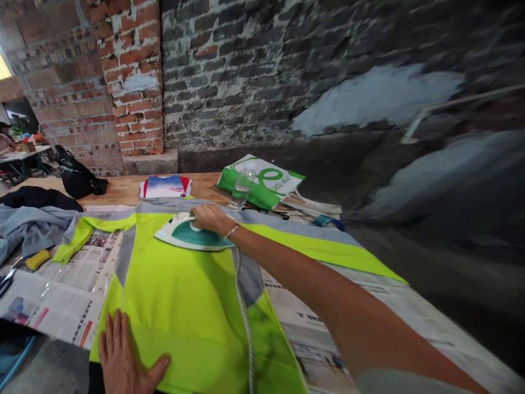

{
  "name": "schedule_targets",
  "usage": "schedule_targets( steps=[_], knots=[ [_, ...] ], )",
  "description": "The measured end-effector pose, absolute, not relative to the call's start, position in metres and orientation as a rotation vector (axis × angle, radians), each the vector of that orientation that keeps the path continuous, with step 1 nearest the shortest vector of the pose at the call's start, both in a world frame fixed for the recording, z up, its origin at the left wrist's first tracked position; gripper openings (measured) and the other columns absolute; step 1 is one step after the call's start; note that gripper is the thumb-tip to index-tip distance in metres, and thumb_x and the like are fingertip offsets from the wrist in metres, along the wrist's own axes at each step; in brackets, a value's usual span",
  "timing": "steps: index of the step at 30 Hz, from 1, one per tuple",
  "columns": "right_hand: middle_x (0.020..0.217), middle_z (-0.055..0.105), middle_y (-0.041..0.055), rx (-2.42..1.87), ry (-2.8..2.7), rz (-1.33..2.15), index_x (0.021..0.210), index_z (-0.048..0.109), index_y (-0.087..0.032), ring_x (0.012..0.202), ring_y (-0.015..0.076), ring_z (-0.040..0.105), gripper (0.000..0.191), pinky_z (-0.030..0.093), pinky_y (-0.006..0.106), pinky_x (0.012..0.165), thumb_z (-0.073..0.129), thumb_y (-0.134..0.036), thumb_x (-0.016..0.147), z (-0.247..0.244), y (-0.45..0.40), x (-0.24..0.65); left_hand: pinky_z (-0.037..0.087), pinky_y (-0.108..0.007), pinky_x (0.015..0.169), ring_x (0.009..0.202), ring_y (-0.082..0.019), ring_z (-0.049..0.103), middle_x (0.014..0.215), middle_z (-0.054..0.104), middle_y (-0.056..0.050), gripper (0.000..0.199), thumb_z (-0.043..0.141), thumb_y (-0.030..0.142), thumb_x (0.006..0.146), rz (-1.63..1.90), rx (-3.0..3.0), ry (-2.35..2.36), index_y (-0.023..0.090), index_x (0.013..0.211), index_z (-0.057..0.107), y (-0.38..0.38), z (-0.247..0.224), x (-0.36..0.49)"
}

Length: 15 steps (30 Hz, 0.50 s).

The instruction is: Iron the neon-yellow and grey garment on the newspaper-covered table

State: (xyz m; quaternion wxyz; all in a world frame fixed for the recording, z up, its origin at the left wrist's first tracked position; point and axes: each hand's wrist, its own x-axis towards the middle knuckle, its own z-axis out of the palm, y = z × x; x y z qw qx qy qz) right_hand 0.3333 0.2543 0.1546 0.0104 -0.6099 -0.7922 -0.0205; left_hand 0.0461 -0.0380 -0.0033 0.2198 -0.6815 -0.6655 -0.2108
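Note:
A neon yellow and grey long-sleeved top (172, 279) lies spread over the newspaper-covered table, its sleeves stretched out to both sides. My right hand (213, 219) is closed round the handle of a white and green clothes iron (192, 236), which rests on the upper part of the top with its tip pointing left. From the iron's back a braided cord (245, 323) runs down across the fabric toward me. Flat on the top's lower left part lies my left hand (125, 358), fingers stretched and thumb out to the side.
Newspaper (53, 303) covers the wooden table (123, 189). Behind the top are a folded shirt (166, 186), a clear plastic bottle (241, 189) and a green and white bag (270, 180). At left lie grey cloth (33, 227), a yellow sponge (38, 259), scissors (7, 280) and a black bag (76, 175).

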Motion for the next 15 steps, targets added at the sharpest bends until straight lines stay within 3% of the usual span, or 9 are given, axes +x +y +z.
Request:
schedule_targets(
  steps=[4, 7, 15],
  knots=[
    [0.115, 0.070, 0.0274, -1.970, -2.391, -0.061, 0.117, 0.071, 0.000, 0.112, 0.0308, 0.066, 0.038, 0.045, 0.034, 0.095, 0.050, -0.015, 0.090, 0.156, 0.298, 0.340, 0.025, -0.060, 0.117, 0.147, -0.042, 0.031, 0.154, 0.043, -0.024, 0.110, 0.059, 0.073, 0.075, -0.545, -1.925, -1.844, 0.008, 0.156, 0.021, -0.037, -0.007, 0.042],
    [0.116, 0.070, 0.0287, -2.017, -2.371, -0.049, 0.116, 0.073, -0.002, 0.113, 0.0324, 0.066, 0.038, 0.047, 0.035, 0.094, 0.056, -0.017, 0.086, 0.158, 0.309, 0.342, 0.022, -0.060, 0.118, 0.149, -0.042, 0.027, 0.155, 0.040, -0.025, 0.110, 0.060, 0.072, 0.075, -0.574, -1.920, -1.902, 0.008, 0.156, 0.021, -0.036, -0.007, 0.045],
    [0.107, 0.076, 0.0176, -2.013, -2.511, 0.084, 0.109, 0.078, -0.014, 0.100, 0.0282, 0.071, 0.035, 0.050, 0.029, 0.077, 0.063, -0.024, 0.079, 0.165, 0.249, 0.333, 0.024, -0.056, 0.116, 0.143, -0.042, 0.036, 0.145, 0.051, -0.028, 0.105, 0.060, 0.072, 0.071, -0.600, -1.845, -1.842, -0.001, 0.143, 0.040, -0.032, 0.000, 0.052]
  ],
)
